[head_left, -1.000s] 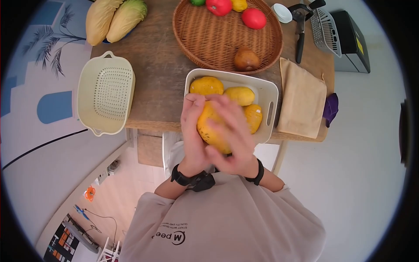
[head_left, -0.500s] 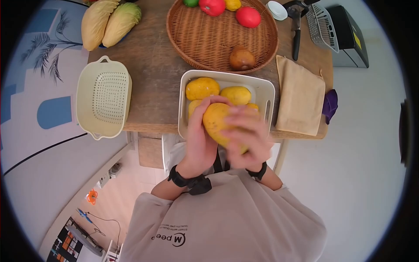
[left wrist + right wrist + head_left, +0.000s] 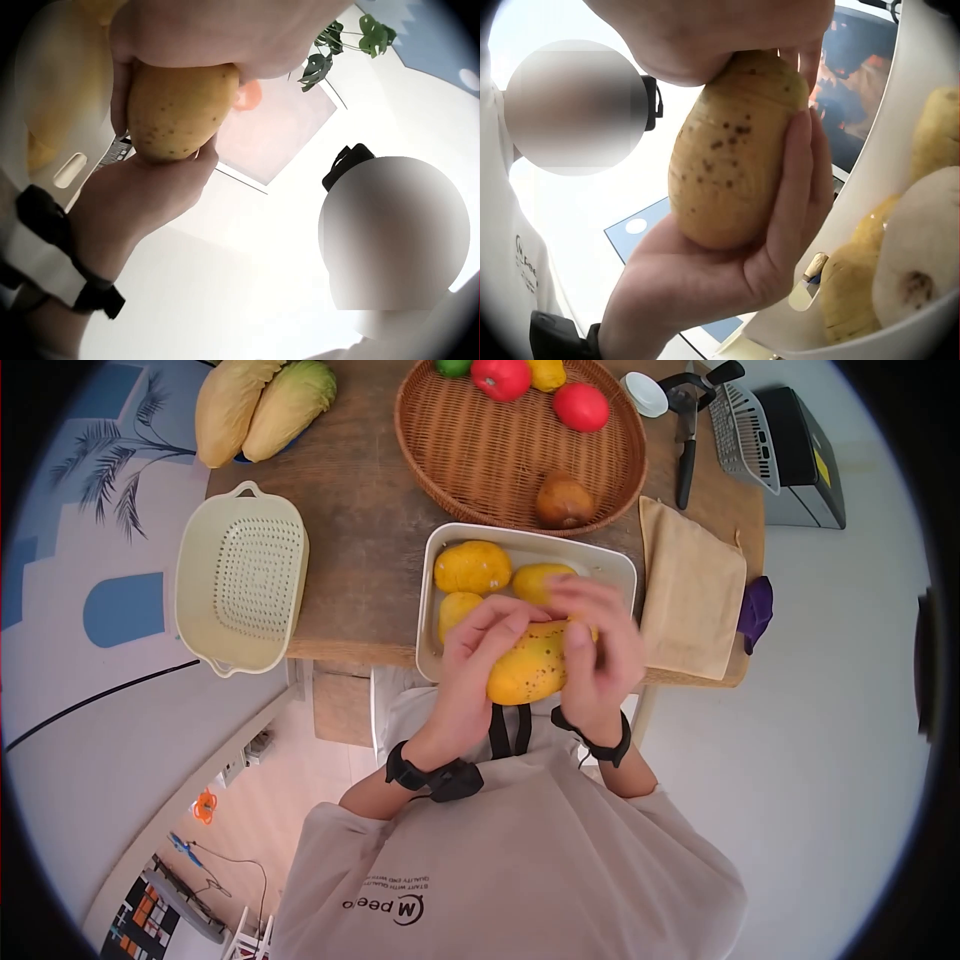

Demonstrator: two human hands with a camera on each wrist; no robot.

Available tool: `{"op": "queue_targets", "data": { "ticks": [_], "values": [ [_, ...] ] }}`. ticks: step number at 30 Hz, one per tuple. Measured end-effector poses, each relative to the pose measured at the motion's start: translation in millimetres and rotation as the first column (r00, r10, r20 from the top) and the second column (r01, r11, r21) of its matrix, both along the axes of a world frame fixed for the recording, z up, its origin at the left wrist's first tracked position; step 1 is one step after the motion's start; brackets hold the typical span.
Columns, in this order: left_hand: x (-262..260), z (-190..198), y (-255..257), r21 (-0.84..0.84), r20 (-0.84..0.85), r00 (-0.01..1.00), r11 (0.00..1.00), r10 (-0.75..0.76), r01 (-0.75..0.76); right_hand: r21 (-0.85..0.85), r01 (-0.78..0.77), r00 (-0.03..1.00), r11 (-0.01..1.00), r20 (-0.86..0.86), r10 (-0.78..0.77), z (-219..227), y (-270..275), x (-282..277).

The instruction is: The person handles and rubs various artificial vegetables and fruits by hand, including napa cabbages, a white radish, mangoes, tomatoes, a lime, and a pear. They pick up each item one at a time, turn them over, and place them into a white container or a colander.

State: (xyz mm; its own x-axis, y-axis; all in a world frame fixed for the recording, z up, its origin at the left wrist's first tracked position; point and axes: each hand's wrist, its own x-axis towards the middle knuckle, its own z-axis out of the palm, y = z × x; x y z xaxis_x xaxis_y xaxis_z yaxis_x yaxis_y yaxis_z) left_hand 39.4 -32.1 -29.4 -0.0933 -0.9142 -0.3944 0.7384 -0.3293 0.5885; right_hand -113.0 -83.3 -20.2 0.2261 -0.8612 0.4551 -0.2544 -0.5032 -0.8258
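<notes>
A yellow mango (image 3: pixel 530 665) with brown specks is held between both hands, in front of my body and over the near side of a white plastic basin (image 3: pixel 424 610). My left hand (image 3: pixel 473 665) grips its left end, with the thumb across the upper side and the fingers cupping its underside. My right hand (image 3: pixel 605 660), partly blurred, holds the other end with its thumb on the skin and its fingers over the far side. In the right wrist view the mango (image 3: pixel 727 161) spans the space between palm and fingers. Several more mangoes (image 3: pixel 473 567) lie in the basin.
Behind the basin stands a round wicker tray (image 3: pixel 480 450) with red and yellow produce and a brown round fruit (image 3: pixel 566 500). A pale colander (image 3: pixel 245 580) is at the left. Right of the basin are a beige cloth (image 3: pixel 693 595) and a knife (image 3: pixel 686 475). Cabbages (image 3: pixel 290 410) sit far left.
The mango has turned from steeply slanted to lying more sideways. The right hand has shifted from covering its front to the right end. The left hand keeps its hold.
</notes>
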Motion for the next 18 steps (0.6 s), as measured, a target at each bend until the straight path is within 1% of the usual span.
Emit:
{"op": "queue_targets", "data": {
  "ticks": [3, 4, 6, 8, 9, 11, 12, 15, 16, 18],
  "values": [
    [4, -6, -5, -0.050, 0.077, 0.996, 0.998, 0.043, -0.039, -0.142, -0.157, 0.971, 0.977, -0.203, 0.126, 8, -2, 8],
    [6, -4, -8, -0.097, 0.164, 0.986, 0.995, 0.016, 0.000, -0.068, -0.119, 0.978, 0.991, -0.181, 0.105, 9, -2, 6],
    [11, 2, -14, -0.175, 0.336, 0.942, 0.981, -0.021, 0.085, -0.034, -0.031, 0.978, 0.999, -0.208, 0.023, 9, -13, -3],
    [11, -1, -16, -0.295, 0.577, 0.811, 0.950, 0.095, 0.099, 0.003, 0.040, 0.979, 0.999, -0.200, -0.039, 6, -29, -13],
    [12, -3, -18, -0.351, 0.675, 0.720, 0.929, 0.165, 0.117, 0.022, 0.036, 0.974, 0.999, -0.224, -0.030, 9, -35, -18],
    [9, -6, -18, -0.404, 0.812, 0.513, 0.902, 0.277, 0.154, 0.061, 0.032, 0.962, 0.998, -0.272, -0.014, 24, -48, -24],
    [7, -7, -18, -0.426, 0.855, 0.397, 0.887, 0.332, 0.177, 0.050, 0.016, 0.938, 0.999, -0.346, 0.002, 32, -56, -28],
    [8, -12, -18, -0.509, 0.861, 0.159, 0.807, 0.483, 0.299, 0.075, -0.023, 0.899, 0.997, -0.435, 0.054, 49, -83, -36],
    [8, -14, -18, -0.515, 0.857, 0.153, 0.800, 0.492, 0.309, 0.061, -0.040, 0.856, 0.997, -0.513, 0.066, 55, -94, -38],
    [8, -17, -18, -0.528, 0.847, 0.141, 0.785, 0.512, 0.324, 0.071, -0.062, 0.827, 0.996, -0.554, 0.091, 45, -139, -41]
  ]
}}
